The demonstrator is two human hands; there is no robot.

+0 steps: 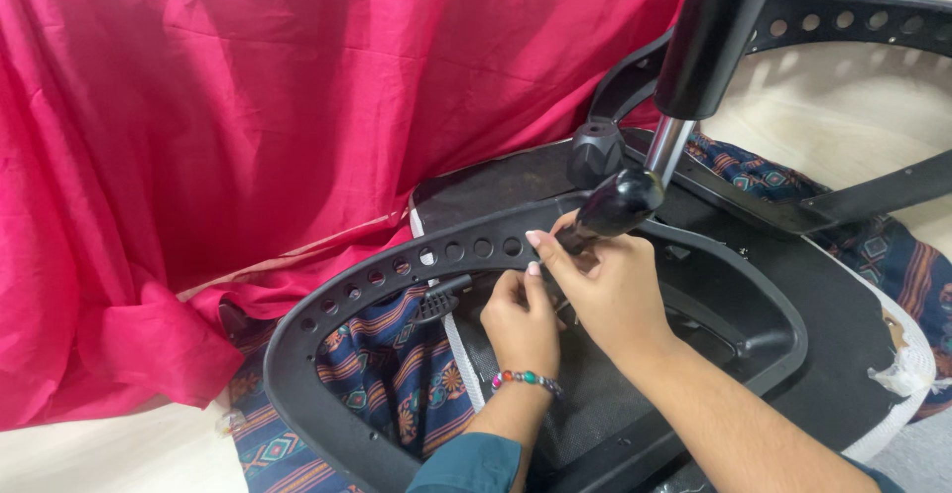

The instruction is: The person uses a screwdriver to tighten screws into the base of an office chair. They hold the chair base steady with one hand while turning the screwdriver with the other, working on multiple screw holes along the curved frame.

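Head view: an upturned office chair [793,354] lies on a patterned cloth [377,384], underside up, with a red cloth [198,156] bunched behind it
Right hand [605,290]: fingers closed around the black lever handle [615,205] that sticks out beside the gas cylinder [709,37]
Left hand [521,319]: fingertips pinched on something small under the lever; what it is cannot be made out
Where the work sits: at the seat mechanism, just inside the curved armrest frame [327,314] with its row of holes
Doing it well: probably best to keep the lever steady with the right hand while the left does the fine work, wrists low
Edges: armrest frame just in front of the knuckles, the cylinder just above them
Open room: mesh back [595,404] toward the person looks free for drawing the hands back
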